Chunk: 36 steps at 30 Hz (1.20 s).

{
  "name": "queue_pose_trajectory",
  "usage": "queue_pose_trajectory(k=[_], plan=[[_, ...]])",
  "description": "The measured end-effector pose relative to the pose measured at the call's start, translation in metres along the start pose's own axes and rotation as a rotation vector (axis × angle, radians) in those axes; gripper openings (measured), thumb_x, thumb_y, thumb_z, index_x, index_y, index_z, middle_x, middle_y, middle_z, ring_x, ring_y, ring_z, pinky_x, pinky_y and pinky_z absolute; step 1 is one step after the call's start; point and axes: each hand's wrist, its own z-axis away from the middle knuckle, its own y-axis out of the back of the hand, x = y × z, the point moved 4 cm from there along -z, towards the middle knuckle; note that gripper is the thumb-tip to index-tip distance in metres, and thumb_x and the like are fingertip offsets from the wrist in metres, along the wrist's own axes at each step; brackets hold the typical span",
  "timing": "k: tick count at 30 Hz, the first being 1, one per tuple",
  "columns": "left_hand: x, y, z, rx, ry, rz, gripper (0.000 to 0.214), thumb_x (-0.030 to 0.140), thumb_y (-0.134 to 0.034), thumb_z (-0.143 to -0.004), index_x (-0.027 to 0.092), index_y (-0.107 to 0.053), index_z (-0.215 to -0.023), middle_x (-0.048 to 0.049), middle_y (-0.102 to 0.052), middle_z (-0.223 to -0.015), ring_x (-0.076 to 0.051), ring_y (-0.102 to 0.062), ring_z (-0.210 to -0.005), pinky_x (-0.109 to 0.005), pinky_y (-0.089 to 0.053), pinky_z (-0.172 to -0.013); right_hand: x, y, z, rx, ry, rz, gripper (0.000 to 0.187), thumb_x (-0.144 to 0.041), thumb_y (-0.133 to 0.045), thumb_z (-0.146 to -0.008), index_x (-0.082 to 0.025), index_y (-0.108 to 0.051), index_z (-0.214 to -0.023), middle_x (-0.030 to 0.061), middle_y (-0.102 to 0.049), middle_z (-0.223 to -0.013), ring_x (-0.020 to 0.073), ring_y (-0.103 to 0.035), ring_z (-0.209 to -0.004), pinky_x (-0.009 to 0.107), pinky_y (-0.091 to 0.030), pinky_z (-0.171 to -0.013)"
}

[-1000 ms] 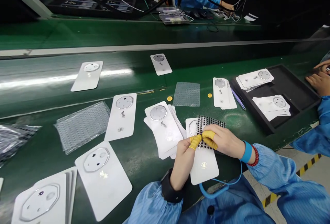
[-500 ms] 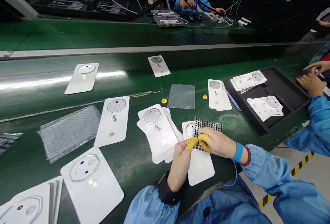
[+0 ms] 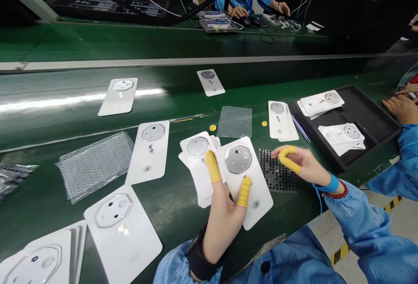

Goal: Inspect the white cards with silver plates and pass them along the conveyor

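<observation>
My left hand (image 3: pixel 225 212), with yellow finger cots on two fingers, grips a white phone back cover (image 3: pixel 259 188) by its left side. Its thumb lies on the cover's face. The cover has a grey octagonal camera area at its top and sits tilted beside a stack of similar covers (image 3: pixel 200 184). On the right, a clear sheet of black dots (image 3: pixel 279 175) lies on the bench. Over its upper right edge is my right hand (image 3: pixel 302 164), thumb and forefinger in yellow cots brought together in a pinch. Whatever is between those tips is too small to make out.
Single covers (image 3: pixel 148 151) and a larger pile (image 3: pixel 42 253) lie to the left, near bubbled clear sheets (image 3: pixel 96 166). A black tray (image 3: pixel 365 105) with covers stands right, beside purple tweezers (image 3: pixel 301 128). A co-worker's hand (image 3: pixel 403 109) is beyond it.
My hands have come apart. The dotted sheet, formerly between them, now lies on the bench to the right. My left hand has taken hold of the cover and turned it; my right has moved right.
</observation>
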Motion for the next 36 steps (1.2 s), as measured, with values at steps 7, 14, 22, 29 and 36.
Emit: queue_pose_trajectory(k=[7,14,22,29,36], plan=[[-0.001,-0.014,0.014,-0.185,0.079,0.027,0.039,0.029,-0.062,-0.086,0.021,-0.054,-0.124,-0.0075,-0.069,-0.116,-0.021,-0.067,-0.097,-0.028,-0.055,-0.08,-0.065,-0.021,-0.019,0.224,0.267,0.143,0.011,-0.011,-0.059,-0.089,-0.019,-0.059,-0.096,0.0092,-0.06,-0.105,0.0188,-0.058,-0.099,0.037,-0.053,-0.085],[0.0,-0.009,0.017,-0.165,0.048,0.016,0.029,0.02,-0.065,-0.083,0.022,-0.062,-0.112,-0.0048,-0.073,-0.105,-0.022,-0.069,-0.091,-0.028,-0.054,-0.077,-0.067,-0.03,-0.018,0.187,0.289,0.227,0.015,-0.011,-0.06,-0.089,-0.02,-0.059,-0.101,0.0089,-0.06,-0.103,0.0218,-0.058,-0.099,0.041,-0.053,-0.083],[0.004,-0.01,0.019,-0.141,-0.035,-0.018,0.024,0.02,-0.064,-0.083,0.022,-0.065,-0.108,-0.0057,-0.073,-0.106,-0.022,-0.068,-0.094,-0.029,-0.053,-0.082,-0.069,-0.021,-0.019,0.12,0.318,0.268,0.017,-0.012,-0.061,-0.088,-0.02,-0.059,-0.103,0.0111,-0.057,-0.114,0.0229,-0.056,-0.105,0.042,-0.055,-0.084],[0.008,-0.011,0.019,-0.139,0.005,0.065,0.031,0.019,-0.066,-0.082,0.023,-0.065,-0.113,-0.0051,-0.073,-0.108,-0.022,-0.069,-0.093,-0.027,-0.055,-0.077,-0.068,-0.02,-0.023,0.07,0.298,0.192,0.013,-0.014,-0.06,-0.089,-0.021,-0.06,-0.1,0.0107,-0.053,-0.124,0.0244,-0.054,-0.116,0.045,-0.053,-0.094],[0.008,-0.007,0.021,-0.137,-0.004,0.111,0.028,0.023,-0.063,-0.086,0.024,-0.067,-0.113,-0.0043,-0.073,-0.109,-0.022,-0.068,-0.095,-0.027,-0.054,-0.081,-0.059,-0.026,-0.028,-0.005,-0.017,-0.248,0.037,-0.021,-0.06,-0.089,-0.023,-0.044,-0.122,0.0121,-0.049,-0.132,0.0211,-0.061,-0.109,0.037,-0.059,-0.088]])
